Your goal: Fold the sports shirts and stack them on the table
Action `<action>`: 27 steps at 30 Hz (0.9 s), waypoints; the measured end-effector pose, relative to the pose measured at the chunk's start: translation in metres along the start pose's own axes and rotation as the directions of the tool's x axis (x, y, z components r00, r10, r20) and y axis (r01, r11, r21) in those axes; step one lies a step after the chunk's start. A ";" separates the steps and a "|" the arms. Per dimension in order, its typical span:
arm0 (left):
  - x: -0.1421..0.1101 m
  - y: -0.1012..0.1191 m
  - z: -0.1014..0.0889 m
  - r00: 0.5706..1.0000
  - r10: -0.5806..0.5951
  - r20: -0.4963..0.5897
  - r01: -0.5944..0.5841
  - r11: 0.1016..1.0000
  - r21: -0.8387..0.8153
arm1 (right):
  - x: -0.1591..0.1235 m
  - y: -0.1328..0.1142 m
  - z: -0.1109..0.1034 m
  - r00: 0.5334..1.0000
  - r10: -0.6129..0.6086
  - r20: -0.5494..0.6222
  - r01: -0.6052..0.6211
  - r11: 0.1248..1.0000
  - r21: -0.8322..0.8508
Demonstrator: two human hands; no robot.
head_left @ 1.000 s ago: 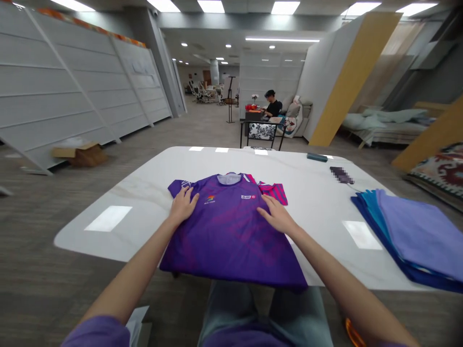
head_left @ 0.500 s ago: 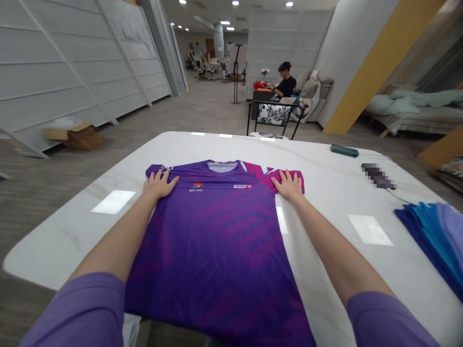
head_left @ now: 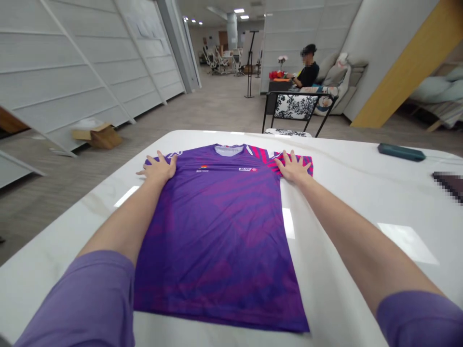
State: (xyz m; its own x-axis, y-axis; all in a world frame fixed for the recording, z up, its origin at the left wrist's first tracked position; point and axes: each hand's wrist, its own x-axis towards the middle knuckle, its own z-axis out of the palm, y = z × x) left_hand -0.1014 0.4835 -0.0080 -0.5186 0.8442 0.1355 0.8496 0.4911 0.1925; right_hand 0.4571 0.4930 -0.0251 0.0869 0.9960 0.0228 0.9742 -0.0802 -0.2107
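Note:
A purple T-shirt (head_left: 220, 231) with pink stripes on one shoulder lies spread front side up, its collar away from me and its hem towards me. My left hand (head_left: 159, 167) rests on the left sleeve area, fingers spread, partly over the tabletop. On the pink-striped right sleeve lies my right hand (head_left: 293, 167), flat with its fingers apart. Neither hand grips the cloth. Small printed logos show across the chest, and slight creases run through the body. The whole hem is visible on the table.
The shirt lies on a white glossy table (head_left: 347, 202). A dark green case (head_left: 401, 152) and a pixelated dark object (head_left: 450, 184) are at the right. Beyond the far edge stands a patterned chair (head_left: 294, 107); a person (head_left: 307, 67) sits behind it. A cardboard box (head_left: 103, 136) is on the floor.
The shirt has shifted away from me with both hands on it, so its hem, which hung over the near edge, now lies on the table. The view has turned left.

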 end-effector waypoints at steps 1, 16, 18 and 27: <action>-0.022 -0.005 -0.005 0.996 0.085 -0.033 -0.085 0.996 -0.006 | -0.016 -0.005 -0.004 0.996 -0.054 -0.069 0.055 0.998 0.006; -0.424 -0.211 -0.067 0.797 0.604 0.011 -0.600 0.794 -0.101 | -0.506 -0.009 -0.028 0.759 -0.645 0.090 0.626 0.760 0.172; -0.440 -0.217 -0.070 0.809 0.587 -0.022 -0.586 0.806 -0.084 | -0.527 -0.002 -0.029 0.794 -0.607 0.031 0.598 0.791 0.130; -0.480 -0.208 -0.103 0.902 0.432 0.023 -0.427 0.898 -0.109 | -0.552 0.136 -0.021 0.925 -0.291 -0.246 0.289 0.956 -0.043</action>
State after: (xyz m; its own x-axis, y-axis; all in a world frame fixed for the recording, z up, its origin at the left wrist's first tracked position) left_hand -0.0389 -0.0463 -0.0126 -0.0985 0.9782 0.1830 0.9736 0.0566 0.2212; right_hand 0.5464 -0.0685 -0.0454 -0.1517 0.9343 0.3226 0.9658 0.2095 -0.1527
